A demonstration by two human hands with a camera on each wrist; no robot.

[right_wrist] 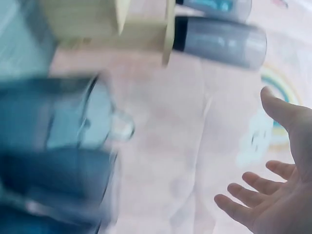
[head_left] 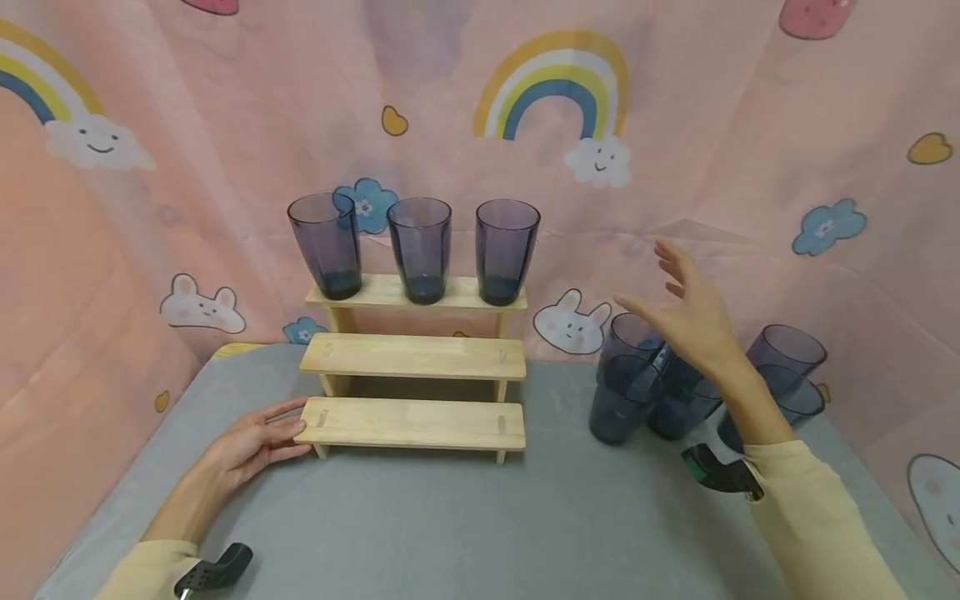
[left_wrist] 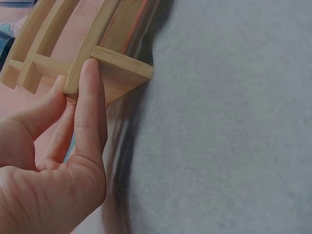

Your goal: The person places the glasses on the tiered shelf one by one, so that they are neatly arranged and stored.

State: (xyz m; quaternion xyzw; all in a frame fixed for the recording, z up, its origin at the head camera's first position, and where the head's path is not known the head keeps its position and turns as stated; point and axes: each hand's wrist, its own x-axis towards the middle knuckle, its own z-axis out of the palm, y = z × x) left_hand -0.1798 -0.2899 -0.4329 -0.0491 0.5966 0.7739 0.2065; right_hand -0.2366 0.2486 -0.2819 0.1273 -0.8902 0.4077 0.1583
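Note:
My left hand (head_left: pixel 251 442) pinches the left end of the lowest step of a three-step wooden stand (head_left: pixel 412 422). In the left wrist view the thumb lies at the board's edge and the fingers (left_wrist: pixel 89 107) reach along its end. Three purple-blue tumblers stand upright in a row on the top step: a left tumbler (head_left: pixel 326 246), a middle tumbler (head_left: pixel 420 250) and a right tumbler (head_left: pixel 507 250). My right hand (head_left: pixel 693 321) is raised, fingers spread and holding nothing, over a group of similar tumblers (head_left: pixel 624 404) on the right. The forearm partly hides that group.
Grey cloth covers the table (head_left: pixel 450 517). Behind it hangs a pink curtain (head_left: pixel 697 167) printed with rainbows and rabbits. More tumblers (head_left: pixel 791 387) stand right of my right forearm, near the curtain. A black wrist mount (head_left: pixel 720 473) juts out below the right sleeve.

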